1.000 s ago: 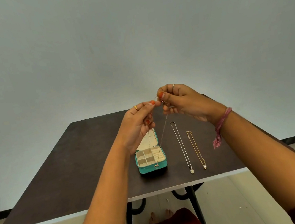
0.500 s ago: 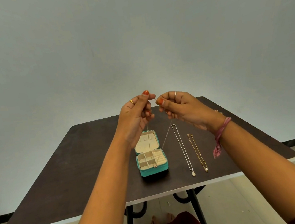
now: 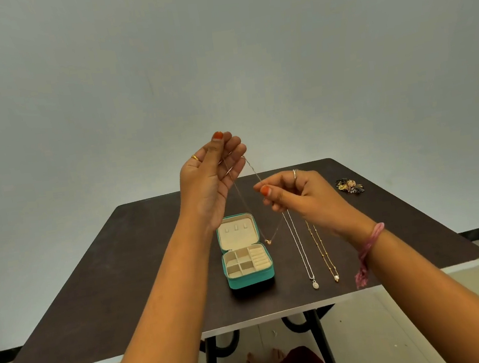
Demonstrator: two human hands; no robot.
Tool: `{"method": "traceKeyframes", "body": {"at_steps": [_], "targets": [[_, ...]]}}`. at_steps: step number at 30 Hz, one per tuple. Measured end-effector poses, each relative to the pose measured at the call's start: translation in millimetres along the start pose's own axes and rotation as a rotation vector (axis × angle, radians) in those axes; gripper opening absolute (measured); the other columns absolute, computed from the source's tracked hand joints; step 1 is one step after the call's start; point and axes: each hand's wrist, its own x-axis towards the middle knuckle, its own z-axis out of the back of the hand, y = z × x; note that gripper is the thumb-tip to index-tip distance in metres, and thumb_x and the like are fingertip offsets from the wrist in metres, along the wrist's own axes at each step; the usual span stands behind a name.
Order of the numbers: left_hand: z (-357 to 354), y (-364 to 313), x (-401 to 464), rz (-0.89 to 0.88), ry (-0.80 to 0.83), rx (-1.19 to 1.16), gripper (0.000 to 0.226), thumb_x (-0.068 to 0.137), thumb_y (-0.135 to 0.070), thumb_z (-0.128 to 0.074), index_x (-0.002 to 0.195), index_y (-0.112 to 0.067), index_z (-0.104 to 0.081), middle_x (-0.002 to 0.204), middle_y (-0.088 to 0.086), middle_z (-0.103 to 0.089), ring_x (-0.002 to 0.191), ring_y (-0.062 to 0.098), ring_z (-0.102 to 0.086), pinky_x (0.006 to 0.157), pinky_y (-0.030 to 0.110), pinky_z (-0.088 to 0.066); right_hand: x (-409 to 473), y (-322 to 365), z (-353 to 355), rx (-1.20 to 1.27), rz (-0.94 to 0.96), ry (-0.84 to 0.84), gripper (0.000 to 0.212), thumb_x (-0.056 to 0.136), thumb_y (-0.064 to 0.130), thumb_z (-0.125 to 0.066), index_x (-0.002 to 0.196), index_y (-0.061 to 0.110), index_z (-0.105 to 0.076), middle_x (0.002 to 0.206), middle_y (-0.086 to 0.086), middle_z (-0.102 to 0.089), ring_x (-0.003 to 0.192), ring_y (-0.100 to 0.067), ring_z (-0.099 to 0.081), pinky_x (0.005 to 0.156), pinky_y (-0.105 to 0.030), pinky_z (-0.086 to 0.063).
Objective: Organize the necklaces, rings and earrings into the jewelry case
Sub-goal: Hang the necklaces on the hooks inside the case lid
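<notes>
A teal jewelry case lies open on the dark table, its cream lid up and its compartments showing. My left hand is raised above it and pinches one end of a thin rose-gold necklace. My right hand, lower and to the right, pinches the chain's other end. The chain hangs in a V between them, its small pendant dangling just over the case's hinge. A silver necklace and a gold beaded necklace lie stretched out right of the case.
A small heap of dark and gold jewelry sits near the table's far right corner. The table's front edge is white, with black metal legs below. A plain grey wall stands behind.
My hands have drawn apart: the left rose, the right dropped and moved right. The chain now hangs in a V with the pendant lifted from the case's front to its hinge.
</notes>
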Motion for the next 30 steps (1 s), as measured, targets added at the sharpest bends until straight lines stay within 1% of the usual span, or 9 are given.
{"method": "traceKeyframes", "body": {"at_steps": [6, 9, 14, 19, 21, 23, 25, 27, 30], "targets": [[2, 0, 2, -0.002, -0.042, -0.072, 0.018, 0.096, -0.016, -0.054, 0.107, -0.006, -0.064, 0.096, 0.008, -0.074, 0.091, 0.018, -0.071, 0.074, 0.023, -0.058, -10, -1, -6, -0.319, 0.055, 0.045, 0.019, 0.092, 0.02, -0.06, 0.109, 0.019, -0.069, 0.086, 0.006, -0.071, 0.075, -0.004, -0.067, 0.072, -0.018, -0.054], [2, 2, 2, -0.004, -0.04, -0.096, 0.019, 0.096, -0.015, -0.052, 0.109, -0.004, -0.062, 0.099, 0.011, -0.073, 0.094, 0.021, -0.071, 0.076, 0.026, -0.058, -13, 5, -11, -0.463, 0.087, 0.072, 0.021, 0.091, 0.023, -0.061, 0.11, 0.019, -0.07, 0.09, 0.006, -0.071, 0.08, 0.001, -0.063, 0.069, -0.008, -0.047], [4, 11, 0, -0.028, 0.007, 0.084, 0.024, 0.098, -0.018, -0.049, 0.114, -0.005, -0.06, 0.105, 0.01, -0.072, 0.1, 0.021, -0.069, 0.086, 0.031, -0.056, -13, 22, -15, -0.66, 0.115, 0.105, 0.023, 0.091, 0.03, -0.061, 0.111, 0.025, -0.07, 0.096, 0.011, -0.071, 0.078, 0.007, -0.056, 0.07, -0.002, -0.039], [6, 18, -4, -0.049, 0.136, 0.297, 0.021, 0.098, -0.018, -0.048, 0.109, -0.008, -0.063, 0.104, 0.006, -0.073, 0.098, 0.021, -0.07, 0.086, 0.031, -0.056, -10, 42, -8, -0.487, 0.074, 0.06, 0.013, 0.089, 0.026, -0.064, 0.096, 0.022, -0.074, 0.083, 0.01, -0.073, 0.079, 0.003, -0.065, 0.072, -0.008, -0.047], [7, 19, -4, -0.052, 0.195, 0.35, 0.021, 0.098, -0.017, -0.047, 0.107, -0.008, -0.064, 0.101, 0.005, -0.073, 0.095, 0.021, -0.07, 0.081, 0.032, -0.058, -7, 49, -2, -0.382, 0.064, 0.046, 0.009, 0.088, 0.023, -0.065, 0.085, 0.023, -0.074, 0.083, 0.006, -0.074, 0.08, -0.002, -0.068, 0.078, -0.019, -0.053], [9, 21, -5, -0.05, 0.237, 0.394, 0.02, 0.098, -0.016, -0.047, 0.106, -0.009, -0.064, 0.095, 0.001, -0.074, 0.09, 0.017, -0.07, 0.074, 0.029, -0.058, -4, 55, 4, -0.288, 0.06, 0.052, 0.013, 0.089, 0.019, -0.065, 0.079, 0.021, -0.073, 0.086, -0.001, -0.075, 0.087, -0.009, -0.069, 0.085, -0.028, -0.054], [10, 23, -5, -0.032, 0.277, 0.372, 0.021, 0.098, -0.014, -0.046, 0.104, -0.01, -0.065, 0.089, 0.0, -0.073, 0.083, 0.014, -0.069, 0.076, 0.028, -0.058, -2, 60, 10, -0.19, 0.045, 0.053, 0.013, 0.09, 0.014, -0.063, 0.084, 0.009, -0.074, 0.084, -0.003, -0.075, 0.089, -0.004, -0.068, 0.087, -0.025, -0.052], [10, 25, -6, -0.01, 0.322, 0.345, 0.022, 0.098, -0.013, -0.044, 0.102, -0.009, -0.065, 0.081, 0.001, -0.071, 0.072, 0.011, -0.065, 0.078, 0.029, -0.057, 0, 64, 15, -0.112, 0.026, 0.043, 0.016, 0.09, 0.013, -0.062, 0.089, 0.002, -0.073, 0.081, -0.008, -0.074, 0.081, -0.002, -0.067, 0.078, -0.017, -0.049], [9, 26, -6, 0.036, 0.365, 0.319, 0.022, 0.097, -0.016, -0.044, 0.102, -0.006, -0.063, 0.069, 0.0, -0.066, 0.058, 0.008, -0.055, 0.09, 0.04, -0.051, 1, 66, 19, -0.059, 0.0, 0.028, 0.017, 0.09, 0.014, -0.061, 0.094, 0.001, -0.072, 0.077, -0.007, -0.072, 0.071, 0.0, -0.064, 0.068, -0.011, -0.046]]}}
